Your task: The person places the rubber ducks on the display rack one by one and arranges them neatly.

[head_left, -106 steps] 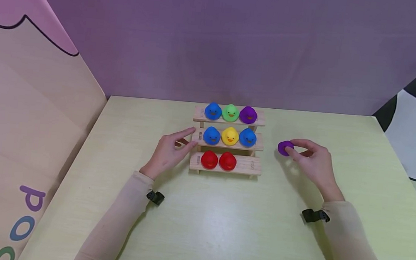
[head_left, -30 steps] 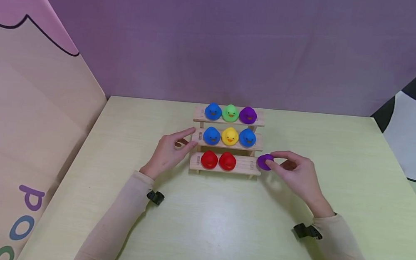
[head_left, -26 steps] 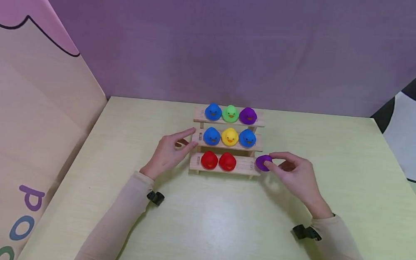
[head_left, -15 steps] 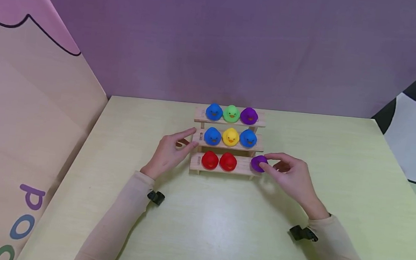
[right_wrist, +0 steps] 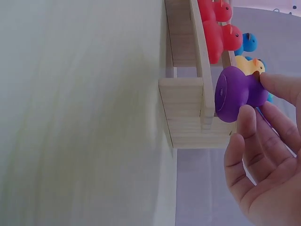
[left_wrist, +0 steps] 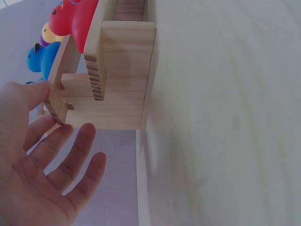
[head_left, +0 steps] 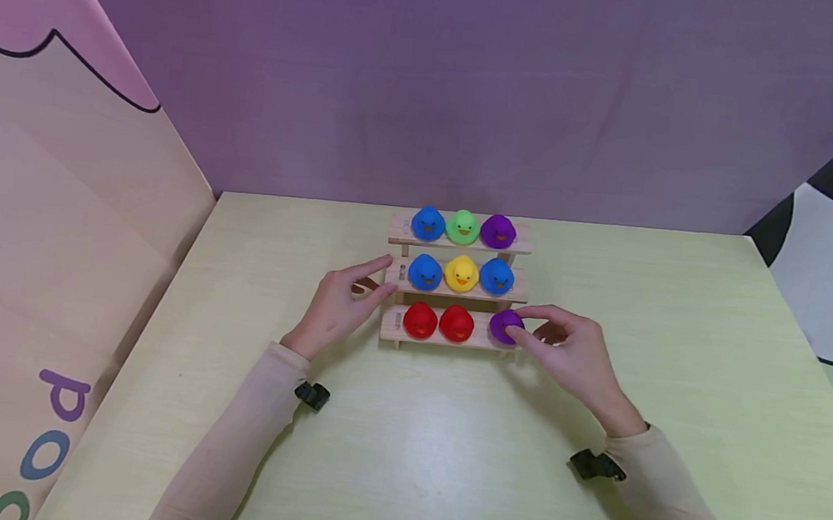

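A purple rubber duck point(head_left: 505, 326) is pinched between the thumb and fingers of my right hand point(head_left: 569, 350). In the right wrist view the purple duck point(right_wrist: 235, 94) is tilted, its flat base just over the bottom tier's right end; whether it touches cannot be told. My left hand point(head_left: 340, 303) grips the left end of the middle tier of a wooden three-tier stand point(head_left: 388, 324), thumb above and fingers below in the left wrist view. Two red ducks point(head_left: 421, 321) sit on the bottom tier, left of the purple one.
On the middle tier sit a yellow duck point(head_left: 461, 273) and two blue ducks point(head_left: 497, 277). The top tier bears a blue duck point(head_left: 428, 223), a green duck point(head_left: 463, 228) and another purple duck point(head_left: 498, 232). A purple backdrop point(head_left: 463, 89) rises behind the light table point(head_left: 414, 444).
My right hand has carried the purple duck leftward and nearer to me, from right of the stand to over the bottom tier's right end. The left hand has stayed on the stand.
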A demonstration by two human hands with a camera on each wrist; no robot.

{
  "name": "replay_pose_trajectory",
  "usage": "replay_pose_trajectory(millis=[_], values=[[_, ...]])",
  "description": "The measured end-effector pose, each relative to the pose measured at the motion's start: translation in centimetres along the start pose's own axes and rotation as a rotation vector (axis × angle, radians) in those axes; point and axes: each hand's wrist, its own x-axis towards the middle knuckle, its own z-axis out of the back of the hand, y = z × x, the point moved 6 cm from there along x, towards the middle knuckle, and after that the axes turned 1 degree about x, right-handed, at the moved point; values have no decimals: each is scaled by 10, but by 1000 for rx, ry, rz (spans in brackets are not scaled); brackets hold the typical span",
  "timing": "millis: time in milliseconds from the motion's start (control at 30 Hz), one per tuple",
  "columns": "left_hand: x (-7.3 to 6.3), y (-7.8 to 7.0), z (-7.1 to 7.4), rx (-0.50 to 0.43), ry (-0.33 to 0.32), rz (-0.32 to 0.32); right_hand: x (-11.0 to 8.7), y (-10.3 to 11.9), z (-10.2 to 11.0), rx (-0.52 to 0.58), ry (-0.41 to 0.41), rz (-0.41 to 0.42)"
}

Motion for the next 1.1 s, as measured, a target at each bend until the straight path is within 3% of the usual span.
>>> replay_pose_trajectory(millis=[1100], values=[[-1,-1,-1,0,-2,-4,3,4,-17,37,52,-5]])
